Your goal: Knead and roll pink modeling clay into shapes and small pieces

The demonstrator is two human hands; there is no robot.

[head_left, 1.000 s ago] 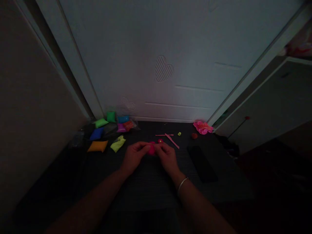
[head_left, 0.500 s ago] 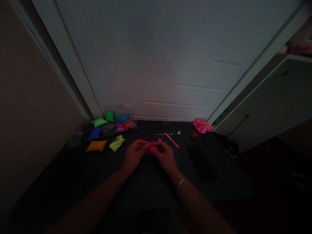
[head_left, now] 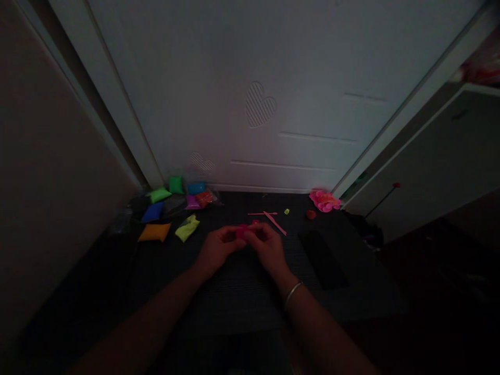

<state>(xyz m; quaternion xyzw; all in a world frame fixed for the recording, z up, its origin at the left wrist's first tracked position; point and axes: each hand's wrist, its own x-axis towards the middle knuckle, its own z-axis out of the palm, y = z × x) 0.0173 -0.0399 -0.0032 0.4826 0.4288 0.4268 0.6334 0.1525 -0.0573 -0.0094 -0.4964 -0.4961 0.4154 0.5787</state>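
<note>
At the left of our dark, wood-grained table (head_left: 234,302) lies a puffy orange packet (head_left: 154,232), with a blue packet (head_left: 152,212) just behind it and two green packets (head_left: 167,189) farther back. Right of these, a purple packet (head_left: 192,202), a red-orange packet (head_left: 204,198) and a bright blue packet (head_left: 196,188) sit close together, and a crumpled yellow-green packet (head_left: 187,228) lies nearer to us. Our left hand (head_left: 214,250) pinches a soft-looking, deep pink piece (head_left: 241,231) between thumb and fingers. Our right hand (head_left: 269,249), with a thin silver-coloured bangle (head_left: 292,295) at the wrist, grips the same piece from the other side, so it sits between our two hands; its exact shape is too dim to tell. Just beyond our right fingers are a small pink-red piece (head_left: 255,222) and two slim pink tools (head_left: 275,223). Farther right come a tiny yellow-green lump (head_left: 286,211), a small red lump (head_left: 310,214), a flat black oblong (head_left: 322,259) and a ruffled pink form (head_left: 324,201) at the back.
</note>
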